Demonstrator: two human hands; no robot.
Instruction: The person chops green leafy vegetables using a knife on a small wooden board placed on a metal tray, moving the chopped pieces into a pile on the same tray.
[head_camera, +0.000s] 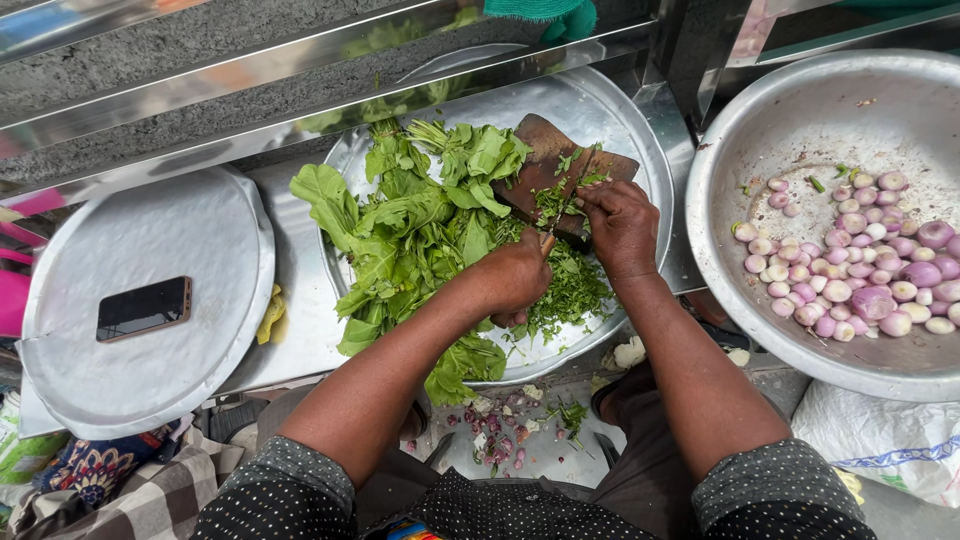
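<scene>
Two hands are over the tray (640, 130): the left hand (515, 275) is closed on a knife (562, 210) handle, the right hand (622, 225) is pressed, fingers curled, on greens at the board (550, 170). Step judged: chopping, mid-way. A chopped pile (575, 290) lies beside the board; whole leaves (400, 230) are heaped left of it. Next, more leaves need feeding under the blade, with fingertips kept clear. Peeled onions (860, 270) sit in the bowl (800, 110), apart.

At nine o'clock a dark phone (144, 308) lies on an upturned round metal lid (100, 390). At three o'clock a wide metal basin (800, 130) holds peeled pink shallots (860, 260). At six o'clock, shallot peelings (497, 425) litter the floor. A white sack (880, 435) sits at four o'clock.
</scene>
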